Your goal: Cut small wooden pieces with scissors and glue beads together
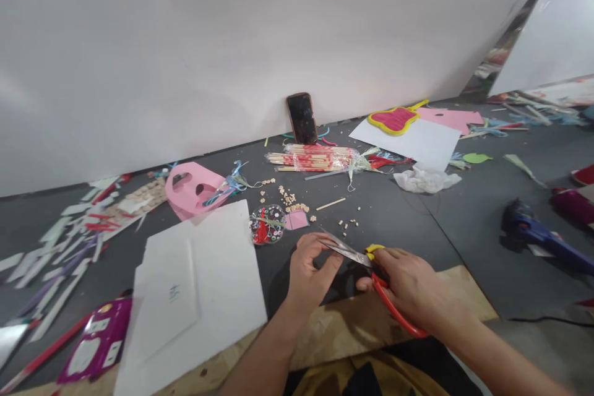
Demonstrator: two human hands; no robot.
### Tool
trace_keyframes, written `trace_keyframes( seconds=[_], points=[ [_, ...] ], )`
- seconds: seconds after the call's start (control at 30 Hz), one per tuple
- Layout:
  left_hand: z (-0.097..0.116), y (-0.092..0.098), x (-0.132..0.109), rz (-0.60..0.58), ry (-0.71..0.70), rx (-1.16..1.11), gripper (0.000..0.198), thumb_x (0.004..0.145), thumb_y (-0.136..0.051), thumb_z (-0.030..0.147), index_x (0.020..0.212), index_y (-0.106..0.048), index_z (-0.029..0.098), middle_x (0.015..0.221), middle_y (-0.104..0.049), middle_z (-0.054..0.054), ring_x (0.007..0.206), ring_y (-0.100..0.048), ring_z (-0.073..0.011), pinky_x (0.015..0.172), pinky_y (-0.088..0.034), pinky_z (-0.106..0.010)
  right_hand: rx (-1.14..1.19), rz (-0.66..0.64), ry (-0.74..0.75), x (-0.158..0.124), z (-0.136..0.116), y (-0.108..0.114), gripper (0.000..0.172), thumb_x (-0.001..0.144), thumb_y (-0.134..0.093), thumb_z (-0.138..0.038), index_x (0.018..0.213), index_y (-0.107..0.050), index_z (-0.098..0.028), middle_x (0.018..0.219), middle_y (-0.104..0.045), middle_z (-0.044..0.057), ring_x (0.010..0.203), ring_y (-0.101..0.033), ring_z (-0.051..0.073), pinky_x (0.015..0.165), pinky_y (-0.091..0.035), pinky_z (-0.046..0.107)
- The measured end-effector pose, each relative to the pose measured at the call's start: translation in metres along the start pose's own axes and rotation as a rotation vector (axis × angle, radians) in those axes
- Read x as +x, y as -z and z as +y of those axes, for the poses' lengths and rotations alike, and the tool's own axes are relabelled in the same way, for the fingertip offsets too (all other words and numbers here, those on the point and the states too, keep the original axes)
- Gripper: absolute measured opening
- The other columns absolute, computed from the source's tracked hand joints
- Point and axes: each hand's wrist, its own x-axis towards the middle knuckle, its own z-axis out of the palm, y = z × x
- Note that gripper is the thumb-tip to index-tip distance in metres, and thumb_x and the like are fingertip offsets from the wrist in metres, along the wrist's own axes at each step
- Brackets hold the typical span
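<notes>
My right hand (413, 281) grips a pair of scissors (356, 256) with red and yellow handles. The metal blades point left, slightly apart, at the fingers of my left hand (310, 269). Those fingers are curled with thumb and forefinger close together; whatever they pinch is too small to make out. Just beyond lie a clear round tray of beads (273, 230) with a red piece in it, a small pink card (296, 219) and scattered small wooden beads (288, 197). A thin wooden stick (330, 204) rests behind the blades.
White boards (218, 315) lie at left beside a pink mask shape (199, 201) and a purple case (99, 337). A phone (302, 117) leans on the white panel behind bundled sticks (315, 159). Crumpled tissue (424, 180) and a blue glue gun (542, 232) are at right.
</notes>
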Motion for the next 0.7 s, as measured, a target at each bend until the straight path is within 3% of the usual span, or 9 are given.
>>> trace_keyframes(
  seconds=[0.13, 0.3, 0.43, 0.53, 0.7],
  points=[
    [-0.002, 0.000, 0.000, 0.001, -0.018, 0.006, 0.006, 0.080, -0.064, 0.022, 0.077, -0.067, 0.018, 0.085, -0.067, -0.006, 0.088, -0.061, -0.0197, 0.084, -0.045, -0.033, 0.001, 0.068, 0.009, 0.000, 0.001, -0.002, 0.025, 0.079, -0.059, -0.043, 0.087, -0.054, -0.020, 0.086, -0.067, 0.010, 0.084, -0.063, 0.028, 0.070, -0.048, 0.038],
    [-0.003, 0.001, 0.000, 0.006, -0.046, 0.015, 0.010, 0.082, -0.062, 0.024, 0.078, -0.069, 0.018, 0.082, -0.068, -0.006, 0.087, -0.061, -0.0196, 0.082, -0.046, -0.033, 0.088, 0.166, -0.022, -0.002, 0.000, -0.007, 0.033, 0.079, -0.057, -0.047, 0.095, -0.051, -0.018, 0.081, -0.067, 0.009, 0.072, -0.064, 0.024, 0.061, -0.049, 0.033],
    [-0.002, 0.001, 0.000, 0.003, -0.049, 0.049, 0.011, 0.082, -0.062, 0.025, 0.076, -0.070, 0.019, 0.081, -0.069, -0.006, 0.086, -0.061, -0.0201, 0.081, -0.046, -0.033, 0.158, 0.251, 0.044, -0.003, -0.001, -0.009, 0.047, 0.080, -0.058, -0.045, 0.118, -0.047, -0.018, 0.097, -0.067, 0.011, 0.084, -0.065, 0.023, 0.068, -0.051, 0.034],
    [-0.001, 0.002, 0.000, 0.002, -0.056, 0.073, 0.012, 0.082, -0.062, 0.026, 0.075, -0.070, 0.021, 0.081, -0.069, -0.005, 0.085, -0.061, -0.0204, 0.080, -0.046, -0.034, 0.108, 0.216, 0.119, -0.004, -0.003, -0.004, 0.053, 0.080, -0.059, -0.046, 0.125, -0.048, -0.020, 0.107, -0.064, 0.012, 0.097, -0.061, 0.026, 0.077, -0.051, 0.038],
    [0.002, 0.003, 0.001, -0.009, -0.081, 0.081, 0.014, 0.083, -0.061, 0.027, 0.075, -0.071, 0.020, 0.079, -0.069, -0.006, 0.085, -0.061, -0.0207, 0.079, -0.046, -0.034, 0.073, 0.152, 0.159, -0.007, -0.004, 0.002, 0.056, 0.080, -0.055, -0.036, 0.130, -0.043, -0.014, 0.107, -0.062, 0.015, 0.099, -0.059, 0.028, 0.074, -0.053, 0.039]
  ],
)
